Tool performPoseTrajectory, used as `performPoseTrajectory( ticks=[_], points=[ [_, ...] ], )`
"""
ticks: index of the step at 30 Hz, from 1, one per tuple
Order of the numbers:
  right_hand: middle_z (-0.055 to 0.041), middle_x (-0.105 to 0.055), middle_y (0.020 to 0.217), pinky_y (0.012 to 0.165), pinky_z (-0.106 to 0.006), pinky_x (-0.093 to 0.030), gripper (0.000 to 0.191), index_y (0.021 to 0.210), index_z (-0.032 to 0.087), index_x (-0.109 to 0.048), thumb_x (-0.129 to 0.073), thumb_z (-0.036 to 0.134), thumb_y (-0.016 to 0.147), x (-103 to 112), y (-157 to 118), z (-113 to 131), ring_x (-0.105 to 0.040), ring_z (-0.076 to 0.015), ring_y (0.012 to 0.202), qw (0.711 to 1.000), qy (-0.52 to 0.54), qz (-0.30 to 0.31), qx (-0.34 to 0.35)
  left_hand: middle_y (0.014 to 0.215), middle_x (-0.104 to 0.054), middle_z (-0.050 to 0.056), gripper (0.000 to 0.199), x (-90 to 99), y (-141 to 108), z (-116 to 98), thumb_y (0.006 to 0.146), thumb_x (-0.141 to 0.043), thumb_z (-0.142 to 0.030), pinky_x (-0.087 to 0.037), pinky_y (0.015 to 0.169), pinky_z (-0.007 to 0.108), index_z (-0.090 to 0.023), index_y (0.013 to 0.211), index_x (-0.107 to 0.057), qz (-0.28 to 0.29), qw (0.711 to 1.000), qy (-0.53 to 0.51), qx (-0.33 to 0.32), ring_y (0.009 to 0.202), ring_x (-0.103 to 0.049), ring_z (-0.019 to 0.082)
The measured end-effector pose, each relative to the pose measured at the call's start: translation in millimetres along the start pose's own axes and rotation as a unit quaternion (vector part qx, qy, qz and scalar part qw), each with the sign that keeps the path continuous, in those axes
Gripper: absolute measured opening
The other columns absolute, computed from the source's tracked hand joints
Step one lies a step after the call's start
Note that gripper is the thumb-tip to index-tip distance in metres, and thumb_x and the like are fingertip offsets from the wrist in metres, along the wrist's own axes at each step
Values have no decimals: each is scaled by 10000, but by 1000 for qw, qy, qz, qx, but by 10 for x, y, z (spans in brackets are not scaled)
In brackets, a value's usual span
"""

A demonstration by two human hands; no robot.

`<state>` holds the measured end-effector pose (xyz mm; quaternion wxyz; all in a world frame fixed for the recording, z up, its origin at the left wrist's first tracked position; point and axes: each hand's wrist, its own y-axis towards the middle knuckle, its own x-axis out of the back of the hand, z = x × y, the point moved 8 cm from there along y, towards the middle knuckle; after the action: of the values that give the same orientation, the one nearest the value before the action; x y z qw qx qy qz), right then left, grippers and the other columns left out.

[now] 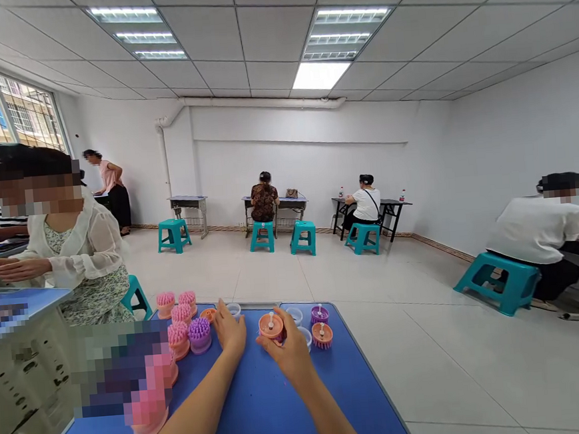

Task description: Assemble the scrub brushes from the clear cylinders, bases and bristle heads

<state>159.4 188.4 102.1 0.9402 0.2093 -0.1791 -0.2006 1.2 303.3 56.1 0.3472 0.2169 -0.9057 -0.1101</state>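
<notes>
My right hand [291, 350] pinches an orange round brush [270, 325] between thumb and fingers, its white stem pointing up, above the blue table [254, 400]. My left hand [231, 332] is at the table's far edge, fingers stretched forward and apart from the thumb. A clear plastic cup [234, 309] shows just beyond it; whether they touch I cannot tell. An orange round part [208, 315] lies beside its fingers. To the left are a purple-bristled brush [199, 335] and several pink-bristled brushes [179, 339].
Right of my right hand stand clear cups [294, 315], a purple round brush [320, 314] and an orange one [322, 335] with white stems. A co-worker [79, 253] sits at a neighbouring desk on the left. Other people sit on teal stools [500, 282] farther away.
</notes>
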Motion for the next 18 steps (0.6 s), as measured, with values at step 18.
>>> performPoseTrajectory(
  ticks=[18],
  points=[
    [-51,-607,1049,854,-391,-441,570,1169,222,-436,-671,237,649,11,-18,55,-573,-235,969,991,-33,124,-25,1083,-607,90,679,461,-661,-290,666,-603,-165,-450,879,365,-170,1293,-344,153,973,-92,-144,1035,-577,239]
  ],
)
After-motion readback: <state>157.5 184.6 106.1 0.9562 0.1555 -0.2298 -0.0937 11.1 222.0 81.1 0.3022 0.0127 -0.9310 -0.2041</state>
